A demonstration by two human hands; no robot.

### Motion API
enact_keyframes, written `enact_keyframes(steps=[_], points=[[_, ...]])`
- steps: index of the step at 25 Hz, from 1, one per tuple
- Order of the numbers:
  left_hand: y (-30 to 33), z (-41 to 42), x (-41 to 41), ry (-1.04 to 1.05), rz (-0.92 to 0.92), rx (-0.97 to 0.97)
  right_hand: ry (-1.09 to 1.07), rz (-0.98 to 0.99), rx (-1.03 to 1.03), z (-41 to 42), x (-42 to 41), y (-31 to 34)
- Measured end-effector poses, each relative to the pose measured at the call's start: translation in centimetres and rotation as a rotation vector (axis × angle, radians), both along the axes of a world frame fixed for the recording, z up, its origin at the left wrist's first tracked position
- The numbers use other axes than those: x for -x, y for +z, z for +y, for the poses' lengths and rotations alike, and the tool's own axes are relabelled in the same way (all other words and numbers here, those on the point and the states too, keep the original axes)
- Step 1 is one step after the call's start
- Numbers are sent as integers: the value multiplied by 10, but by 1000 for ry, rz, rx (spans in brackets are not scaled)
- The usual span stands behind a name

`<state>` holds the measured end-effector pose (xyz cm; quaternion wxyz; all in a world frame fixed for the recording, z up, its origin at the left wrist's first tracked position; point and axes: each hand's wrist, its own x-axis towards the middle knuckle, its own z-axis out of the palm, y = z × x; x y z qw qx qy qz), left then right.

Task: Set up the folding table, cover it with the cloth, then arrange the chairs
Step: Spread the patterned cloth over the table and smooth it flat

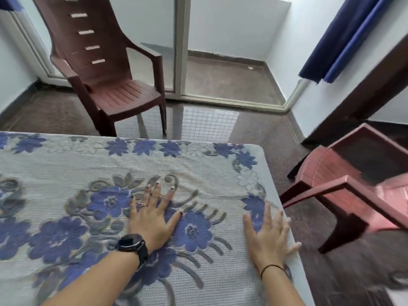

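Item, nearest: my left hand [150,219], with a black wristwatch [132,245] on its wrist, is lying flat with fingers spread on the cream woven cloth with blue and grey flowers [88,217]. Grip released, pressing only.

Item: my right hand [270,236], with a thin dark band [272,268] at its wrist, is lying flat near the cloth's right edge, little finger reaching over the edge. Grip released likewise.

Item: the cloth is covering the folding worktop [284,221] fully where visible, and faint wrinkles are showing beyond my left fingers.

Step in hand, by my judgement: smoothing. I am advising flat palms sweeping outward from the centre toward the edges, light pressure so the weave is not dragged off square, then checking that the overhang is even.

Item, right: a reddish-brown plastic armchair [344,191] is standing near the worktop's right side, apart from it.

Item, far: a dark brown plastic high-backed armchair [106,80] is standing beyond the far edge, not yet drawn in.

Writing: none readable; the watch face is dark.
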<state>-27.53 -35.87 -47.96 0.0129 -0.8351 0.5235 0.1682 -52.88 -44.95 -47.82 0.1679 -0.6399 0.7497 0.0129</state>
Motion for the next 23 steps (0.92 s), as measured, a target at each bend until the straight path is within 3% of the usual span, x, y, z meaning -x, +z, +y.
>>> enact_keyframes(steps=[9, 23], points=[[3, -5, 26, 27, -37, -28, 43, 43, 33, 3, 26, -2], [5, -8, 46, -10, 30, -47, -3, -53, -28, 9, 49, 8]])
